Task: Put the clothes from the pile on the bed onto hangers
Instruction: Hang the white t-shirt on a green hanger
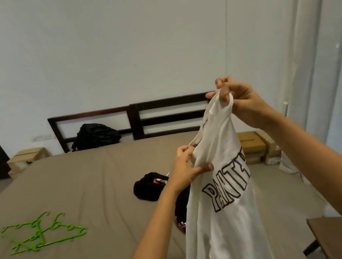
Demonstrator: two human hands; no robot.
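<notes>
**Head view: white shirt held up, hanger not yet in hand**

Head camera shows a white shirt (221, 200) with black outlined lettering hanging in the air over the near right part of the bed (84, 190), its lower part drooping toward the mattress. The right hand (235, 95) is raised high, its fingers closed in a pinch on the top edge of the fabric, near the collar or shoulder. The left hand (189, 167) sits lower and to the left, fingers pinching another fold of the same shirt near the neck opening.

Just behind the shirt on the bed lies what is left of the pile, dark clothes (152, 186) with red and white markings. Well apart, on the left side of the bed, lie the green hangers (44, 231), overlapping one another; none is in either hand.

By my reading, the step in hand is shaking out and orienting the shirt, finding its neck. The next move calls for freeing one hand to fetch a hanger, a long reach across the mattress, while the other keeps the collar open.

Cardboard boxes (255, 146) stand beyond the bed's right edge; their contents cannot be seen.
</notes>
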